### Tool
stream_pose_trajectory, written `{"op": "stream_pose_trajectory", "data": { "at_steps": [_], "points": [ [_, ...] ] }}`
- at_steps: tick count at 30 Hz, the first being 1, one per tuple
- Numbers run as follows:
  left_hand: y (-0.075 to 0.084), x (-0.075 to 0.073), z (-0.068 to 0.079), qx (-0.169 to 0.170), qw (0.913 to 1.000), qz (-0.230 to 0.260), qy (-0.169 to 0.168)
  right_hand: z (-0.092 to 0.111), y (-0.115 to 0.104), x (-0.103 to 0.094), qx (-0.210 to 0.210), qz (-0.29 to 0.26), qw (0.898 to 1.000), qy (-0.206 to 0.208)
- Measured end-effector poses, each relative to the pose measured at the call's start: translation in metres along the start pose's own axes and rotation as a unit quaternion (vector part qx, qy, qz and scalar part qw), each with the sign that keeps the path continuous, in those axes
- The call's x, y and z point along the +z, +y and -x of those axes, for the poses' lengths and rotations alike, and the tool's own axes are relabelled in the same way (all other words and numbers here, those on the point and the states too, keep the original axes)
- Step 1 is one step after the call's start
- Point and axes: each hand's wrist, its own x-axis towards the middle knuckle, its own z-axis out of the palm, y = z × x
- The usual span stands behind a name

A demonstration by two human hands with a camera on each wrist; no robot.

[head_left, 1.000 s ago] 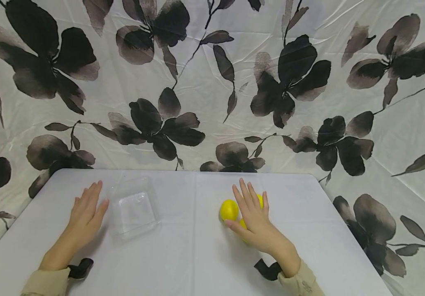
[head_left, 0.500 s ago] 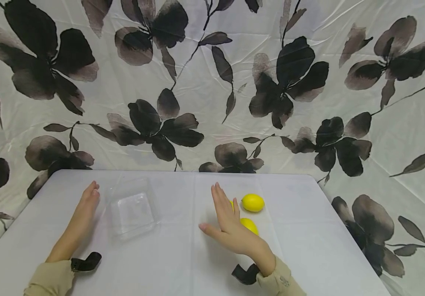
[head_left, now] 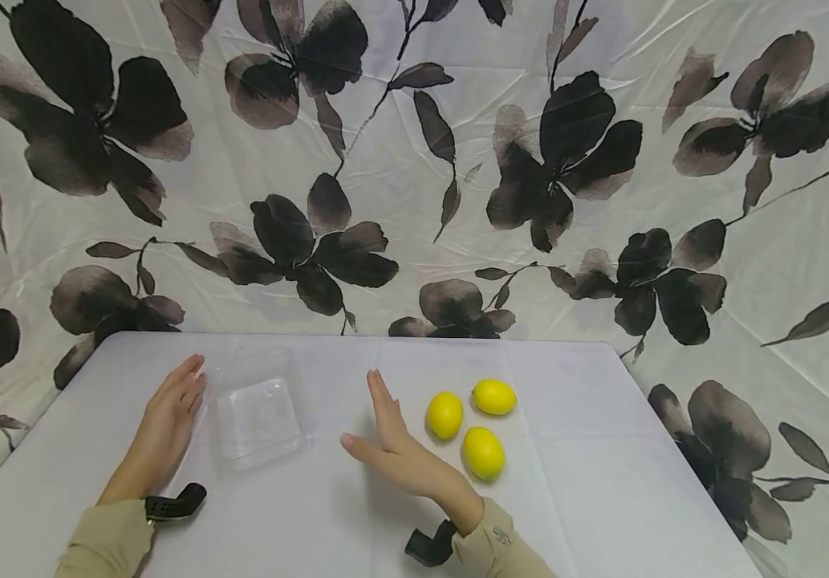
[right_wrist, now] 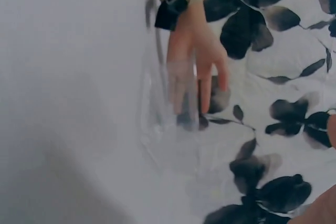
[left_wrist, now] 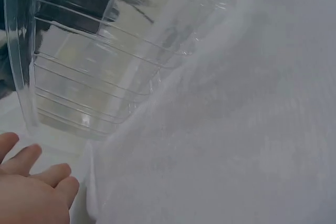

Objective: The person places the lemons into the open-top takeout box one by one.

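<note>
A clear plastic box [head_left: 262, 409] sits on the left part of the white table. Just left of it is my left hand [head_left: 164, 425], fingers extended and holding nothing; a small gap appears between them. The box's ribbed wall [left_wrist: 89, 66] fills the upper left of the left wrist view, above the fingers [left_wrist: 55, 174]. My right hand [head_left: 410, 457] hovers over the middle of the table, thumb spread from straight fingers, with nothing in it. To its right lie three yellow lemons: one nearest the hand [head_left: 445, 415], one at the back [head_left: 493, 396] and one in front [head_left: 483, 453].
The white-covered table [head_left: 587, 482] ends at a far edge in front of a hanging cloth [head_left: 414, 160] with dark flowers. Black wrist bands with camera mounts [head_left: 177, 503] sit at both sleeves.
My right hand has moved left, off the lemons, uncovering all three. The left hand has turned edge-on beside the box and shifted slightly. The box and lemons stay in place.
</note>
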Motion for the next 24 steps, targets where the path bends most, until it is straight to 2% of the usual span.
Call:
{"op": "stream_pose_trajectory", "data": {
  "at_steps": [3,7,9,12,14,19,21,24],
  "points": [
    [-0.002,-0.001,-0.001,0.005,0.9984,0.054,-0.019,-0.008,0.004,0.011,0.030,-0.071,0.997,-0.005],
    [-0.005,-0.002,-0.003,0.011,0.9923,0.118,-0.038,-0.020,0.008,0.027,0.071,-0.143,0.987,-0.003],
    [-0.007,-0.002,-0.004,0.014,0.9890,0.140,-0.046,-0.026,0.009,0.036,0.072,-0.174,0.982,0.003],
    [-0.011,-0.004,-0.005,0.018,0.9874,0.147,-0.056,-0.033,0.010,0.052,0.058,-0.228,0.972,0.021],
    [-0.014,-0.006,-0.005,0.021,0.9865,0.149,-0.064,-0.037,0.011,0.062,0.049,-0.272,0.960,0.035],
    [-0.019,-0.007,-0.004,0.020,0.9905,0.117,-0.070,-0.038,0.016,0.081,0.058,-0.408,0.910,0.047],
    [-0.019,-0.005,-0.003,0.019,0.9933,0.096,-0.062,-0.036,0.021,0.086,0.057,-0.438,0.896,0.034],
    [-0.020,-0.002,-0.002,0.021,0.9953,0.080,-0.051,-0.034,0.028,0.088,0.047,-0.444,0.895,0.012]
  ]
}}
